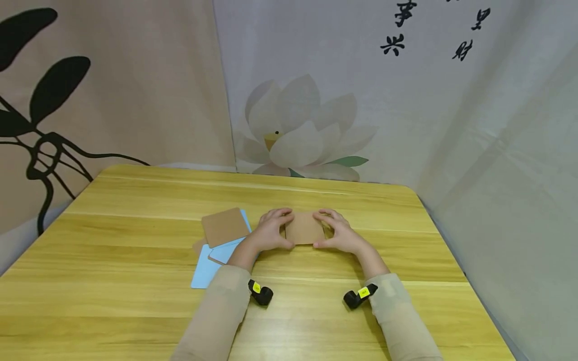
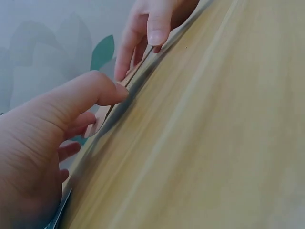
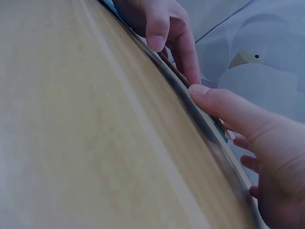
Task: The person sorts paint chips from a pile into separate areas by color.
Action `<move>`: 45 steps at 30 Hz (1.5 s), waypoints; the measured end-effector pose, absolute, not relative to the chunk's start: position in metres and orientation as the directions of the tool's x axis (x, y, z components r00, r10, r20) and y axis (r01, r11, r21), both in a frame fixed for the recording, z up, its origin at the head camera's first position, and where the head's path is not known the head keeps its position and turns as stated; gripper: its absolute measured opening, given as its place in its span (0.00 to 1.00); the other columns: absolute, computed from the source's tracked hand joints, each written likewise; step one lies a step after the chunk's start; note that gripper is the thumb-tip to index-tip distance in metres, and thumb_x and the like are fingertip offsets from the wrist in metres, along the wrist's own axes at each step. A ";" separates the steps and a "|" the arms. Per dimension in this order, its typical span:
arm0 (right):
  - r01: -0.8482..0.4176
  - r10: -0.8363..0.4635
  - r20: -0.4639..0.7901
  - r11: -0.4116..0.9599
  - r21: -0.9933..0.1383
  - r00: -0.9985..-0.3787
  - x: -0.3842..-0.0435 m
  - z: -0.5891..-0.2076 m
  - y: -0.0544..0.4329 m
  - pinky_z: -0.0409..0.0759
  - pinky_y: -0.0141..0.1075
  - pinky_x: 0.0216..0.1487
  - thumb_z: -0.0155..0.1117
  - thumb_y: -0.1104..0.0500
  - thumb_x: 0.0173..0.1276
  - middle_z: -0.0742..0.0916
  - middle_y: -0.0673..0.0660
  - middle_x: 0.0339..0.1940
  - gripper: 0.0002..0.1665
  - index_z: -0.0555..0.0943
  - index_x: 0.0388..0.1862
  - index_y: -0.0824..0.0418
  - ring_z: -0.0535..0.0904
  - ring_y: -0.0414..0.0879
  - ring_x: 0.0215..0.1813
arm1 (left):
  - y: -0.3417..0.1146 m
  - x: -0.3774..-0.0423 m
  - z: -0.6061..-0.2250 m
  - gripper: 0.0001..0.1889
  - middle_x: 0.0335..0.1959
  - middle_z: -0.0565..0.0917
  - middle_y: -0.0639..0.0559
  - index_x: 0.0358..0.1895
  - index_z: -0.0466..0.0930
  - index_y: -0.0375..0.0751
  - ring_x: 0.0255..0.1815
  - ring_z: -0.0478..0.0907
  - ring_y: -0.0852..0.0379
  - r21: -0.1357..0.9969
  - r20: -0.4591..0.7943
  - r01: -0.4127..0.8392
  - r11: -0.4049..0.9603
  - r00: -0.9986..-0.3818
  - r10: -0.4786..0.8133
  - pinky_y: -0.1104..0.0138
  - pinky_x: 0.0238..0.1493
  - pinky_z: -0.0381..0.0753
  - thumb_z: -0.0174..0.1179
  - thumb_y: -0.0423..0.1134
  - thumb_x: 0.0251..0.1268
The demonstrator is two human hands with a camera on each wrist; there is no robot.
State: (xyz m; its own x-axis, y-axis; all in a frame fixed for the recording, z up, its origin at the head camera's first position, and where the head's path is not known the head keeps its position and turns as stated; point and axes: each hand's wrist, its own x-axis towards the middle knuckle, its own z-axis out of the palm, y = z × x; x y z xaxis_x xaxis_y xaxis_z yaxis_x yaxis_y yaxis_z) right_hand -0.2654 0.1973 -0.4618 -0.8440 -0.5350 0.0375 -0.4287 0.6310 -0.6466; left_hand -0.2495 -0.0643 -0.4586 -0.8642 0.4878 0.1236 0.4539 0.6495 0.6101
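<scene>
A brown square card [image 1: 304, 228] is held level between both hands near the middle of the table. My left hand [image 1: 270, 232] grips its left side, thumb at the near corner and fingers at the far one. The right hand [image 1: 339, 233] holds the right side the same way. Seen edge-on in the left wrist view, the card stays a little above the tabletop, with a dark shadow under it. To the left of the left hand lies a loose pile: a brown card [image 1: 224, 226] on top of light blue cards [image 1: 204, 268], partly covered by the left wrist.
The wooden table [image 1: 135, 301] has rounded far corners. Behind it hangs a pale curtain [image 1: 406, 110] printed with a flower and dark characters. A small black camera is strapped at each sleeve cuff.
</scene>
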 end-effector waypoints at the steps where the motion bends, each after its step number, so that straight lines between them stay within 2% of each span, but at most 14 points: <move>1: -0.429 -0.534 0.036 0.634 -0.643 -0.844 -0.266 -0.462 0.197 0.51 0.62 0.65 0.75 0.41 0.52 0.60 0.53 0.74 0.52 0.64 0.73 0.51 0.48 0.58 0.74 | -0.064 -0.250 -0.459 0.43 0.72 0.61 0.46 0.69 0.66 0.36 0.72 0.51 0.45 0.606 0.120 0.453 0.653 -0.864 0.488 0.45 0.68 0.43 0.69 0.47 0.44; 12: -0.432 -0.529 0.015 0.676 -0.596 -0.849 -0.266 -0.463 0.198 0.45 0.61 0.67 0.73 0.39 0.53 0.61 0.56 0.74 0.52 0.64 0.74 0.53 0.47 0.57 0.74 | -0.061 -0.254 -0.462 0.42 0.73 0.60 0.47 0.69 0.66 0.37 0.73 0.50 0.46 0.583 0.074 0.440 0.683 -0.866 0.495 0.46 0.69 0.40 0.69 0.47 0.47; 22: -0.427 -0.517 -0.006 0.713 -0.557 -0.856 -0.265 -0.466 0.198 0.46 0.60 0.67 0.71 0.35 0.53 0.62 0.55 0.73 0.53 0.64 0.74 0.52 0.48 0.57 0.74 | -0.061 -0.251 -0.461 0.41 0.73 0.60 0.44 0.69 0.66 0.36 0.73 0.51 0.45 0.577 0.083 0.446 0.685 -0.866 0.494 0.46 0.69 0.39 0.67 0.47 0.49; 29: -0.427 -0.510 -0.001 0.721 -0.546 -0.860 -0.263 -0.467 0.199 0.46 0.59 0.68 0.69 0.34 0.54 0.61 0.55 0.73 0.52 0.63 0.74 0.50 0.48 0.56 0.74 | -0.062 -0.250 -0.461 0.40 0.73 0.59 0.43 0.69 0.66 0.35 0.73 0.50 0.44 0.592 0.111 0.460 0.662 -0.860 0.498 0.46 0.69 0.40 0.66 0.46 0.49; 37: -0.447 -0.500 0.064 0.700 -0.557 -0.863 -0.260 -0.466 0.198 0.46 0.61 0.67 0.70 0.33 0.53 0.61 0.55 0.73 0.51 0.66 0.73 0.51 0.48 0.58 0.74 | -0.064 -0.251 -0.465 0.40 0.71 0.62 0.44 0.67 0.68 0.36 0.72 0.51 0.44 0.597 0.177 0.480 0.643 -0.861 0.478 0.47 0.69 0.41 0.66 0.47 0.48; 45: -0.448 -0.474 0.109 0.697 -0.560 -0.873 -0.256 -0.465 0.194 0.45 0.61 0.67 0.72 0.37 0.53 0.61 0.55 0.75 0.50 0.66 0.72 0.51 0.48 0.59 0.74 | -0.062 -0.249 -0.462 0.37 0.70 0.64 0.45 0.66 0.71 0.37 0.72 0.53 0.45 0.579 0.230 0.512 0.635 -0.850 0.475 0.46 0.68 0.43 0.68 0.49 0.53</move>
